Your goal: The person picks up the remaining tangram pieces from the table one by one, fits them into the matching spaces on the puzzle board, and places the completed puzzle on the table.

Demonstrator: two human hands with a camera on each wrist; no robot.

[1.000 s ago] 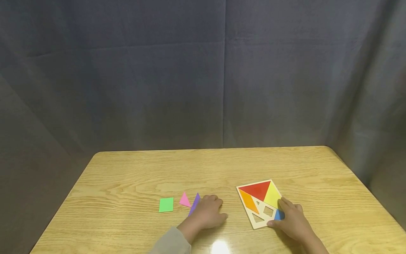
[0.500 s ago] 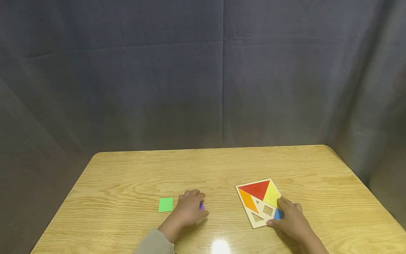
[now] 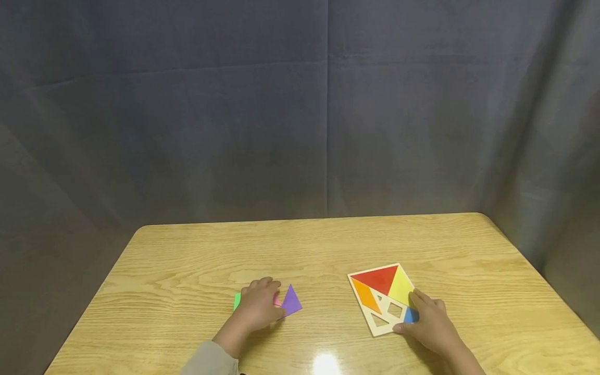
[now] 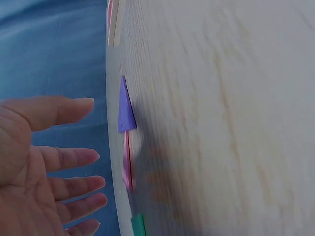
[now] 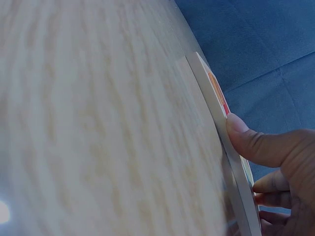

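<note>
Left hand [image 3: 259, 307] shifted left across tabletop [image 3: 187, 260], baring purple triangle [image 3: 291, 301]; now partly covers pink triangle [image 4: 127, 162] and green square [image 4: 139, 226] in head view. Tangram board [image 3: 382, 330] and right hand [image 3: 431, 320] hardly changed. Left hand spread, holding nothing. Right hand grips board's near right corner. Step looks like choosing loose piece for three unfilled slots; next move seems to call for lowering fingertips, pinching one piece.

Left grip [image 3: 259, 306] now farther left
</note>
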